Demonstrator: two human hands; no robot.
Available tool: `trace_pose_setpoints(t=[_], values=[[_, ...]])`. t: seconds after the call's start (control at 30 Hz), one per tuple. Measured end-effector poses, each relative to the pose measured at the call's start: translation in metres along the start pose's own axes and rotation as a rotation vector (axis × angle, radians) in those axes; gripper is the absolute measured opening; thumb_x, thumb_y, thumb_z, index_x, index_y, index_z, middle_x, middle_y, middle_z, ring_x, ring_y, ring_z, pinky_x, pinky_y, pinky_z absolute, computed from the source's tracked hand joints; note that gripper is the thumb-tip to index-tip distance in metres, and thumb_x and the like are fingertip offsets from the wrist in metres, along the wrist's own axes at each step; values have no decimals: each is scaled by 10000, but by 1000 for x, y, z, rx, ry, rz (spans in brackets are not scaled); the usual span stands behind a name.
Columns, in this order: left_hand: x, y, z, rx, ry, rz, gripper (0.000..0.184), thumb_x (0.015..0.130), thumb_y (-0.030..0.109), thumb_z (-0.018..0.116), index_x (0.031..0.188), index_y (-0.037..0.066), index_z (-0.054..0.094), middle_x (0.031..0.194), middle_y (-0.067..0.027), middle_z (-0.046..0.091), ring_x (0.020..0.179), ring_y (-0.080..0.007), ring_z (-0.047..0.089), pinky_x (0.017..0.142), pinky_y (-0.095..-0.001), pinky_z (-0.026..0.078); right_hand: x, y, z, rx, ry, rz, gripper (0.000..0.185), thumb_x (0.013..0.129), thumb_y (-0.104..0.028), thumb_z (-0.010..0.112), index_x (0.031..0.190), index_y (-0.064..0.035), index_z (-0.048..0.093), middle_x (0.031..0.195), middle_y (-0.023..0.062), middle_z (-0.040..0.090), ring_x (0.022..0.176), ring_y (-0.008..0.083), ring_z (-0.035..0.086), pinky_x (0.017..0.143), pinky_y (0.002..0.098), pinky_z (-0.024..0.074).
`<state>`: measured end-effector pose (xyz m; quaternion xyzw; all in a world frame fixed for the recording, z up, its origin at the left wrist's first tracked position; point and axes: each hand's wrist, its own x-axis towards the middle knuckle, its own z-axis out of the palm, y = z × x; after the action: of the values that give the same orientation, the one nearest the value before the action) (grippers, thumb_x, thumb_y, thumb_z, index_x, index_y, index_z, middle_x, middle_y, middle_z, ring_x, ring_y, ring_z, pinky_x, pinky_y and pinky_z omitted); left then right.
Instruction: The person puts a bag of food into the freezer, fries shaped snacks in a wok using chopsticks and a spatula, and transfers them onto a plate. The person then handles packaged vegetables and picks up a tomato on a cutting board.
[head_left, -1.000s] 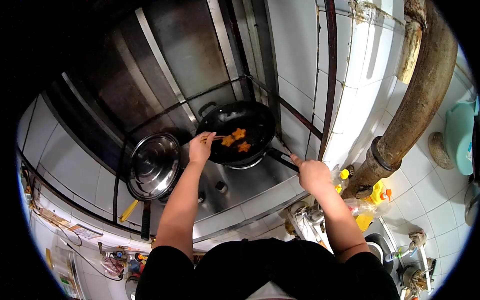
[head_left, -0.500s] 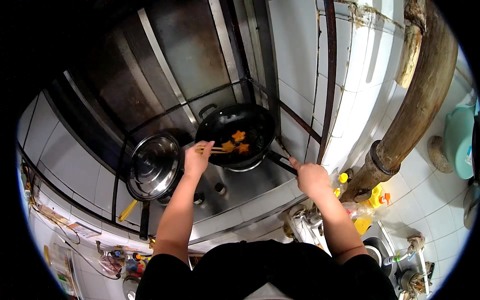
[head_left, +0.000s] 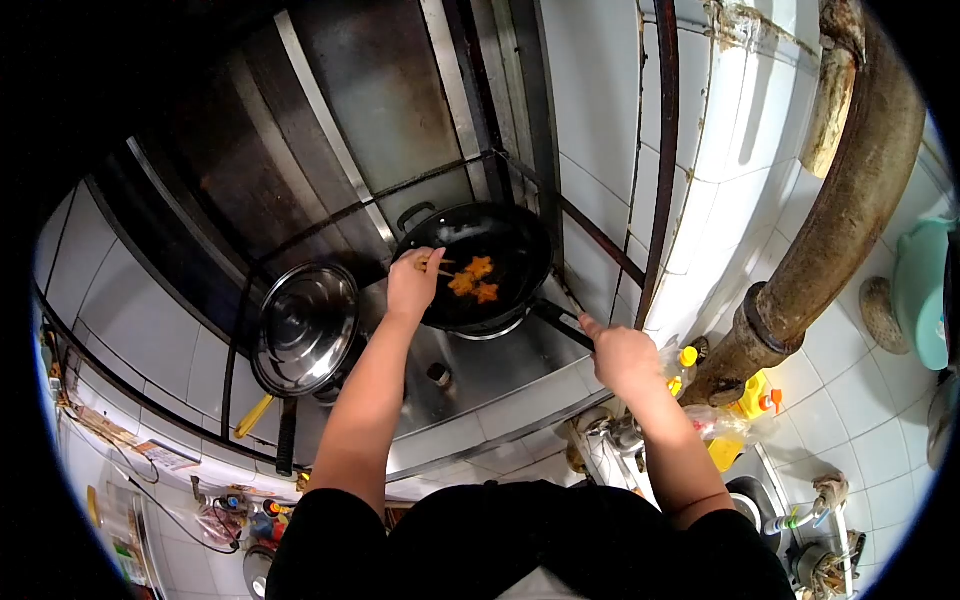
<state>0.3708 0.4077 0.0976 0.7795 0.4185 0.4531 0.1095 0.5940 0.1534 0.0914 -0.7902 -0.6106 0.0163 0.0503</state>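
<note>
A black wok (head_left: pixel 523 225) sits on the stove, with three orange-brown star-shaped pieces of food (head_left: pixel 484 293) close together in its base. My left hand (head_left: pixel 412 287) is above the wok's left rim, closed around a pair of chopsticks (head_left: pixel 441 268). Their tips point right, near the leftmost star; whether they touch it I cannot tell. Fingers of my right hand (head_left: pixel 626 358) are wrapped round the wok's long black handle (head_left: pixel 562 323) on the right.
Left of the wok, a pan with a shiny metal lid (head_left: pixel 308 330) stands on the stove. A dark metal rail (head_left: pixel 600 240) runs behind the wok. Yellow-capped bottles (head_left: pixel 686 358) and a thick brown pipe (head_left: pixel 800 270) are to the right.
My left hand and the chopsticks have moved up and slightly right, and the tips no longer lie across the left star. My right hand stays on the handle.
</note>
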Motion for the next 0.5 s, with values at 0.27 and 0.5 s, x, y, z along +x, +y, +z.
trace_pose_setpoints(t=[0.27, 0.5], values=[[21, 9, 34, 1, -92, -91, 297, 881, 322, 669, 904, 28, 707, 840, -210, 673, 801, -366, 656, 723, -375, 515, 1, 4, 4, 1, 19, -20, 624, 794, -43, 553, 1398, -174, 465, 861, 131, 685, 772, 302, 682, 663, 397, 548], [23, -18, 18, 153, -211, -72, 287, 867, 334, 672, 900, 50, 704, 824, -194, 666, 797, -377, 644, 719, -401, 510, 1, 5, 3, -15, -28, -13, 633, 798, -48, 554, 1409, -176, 450, 872, 130, 679, 773, 287, 686, 661, 386, 556]])
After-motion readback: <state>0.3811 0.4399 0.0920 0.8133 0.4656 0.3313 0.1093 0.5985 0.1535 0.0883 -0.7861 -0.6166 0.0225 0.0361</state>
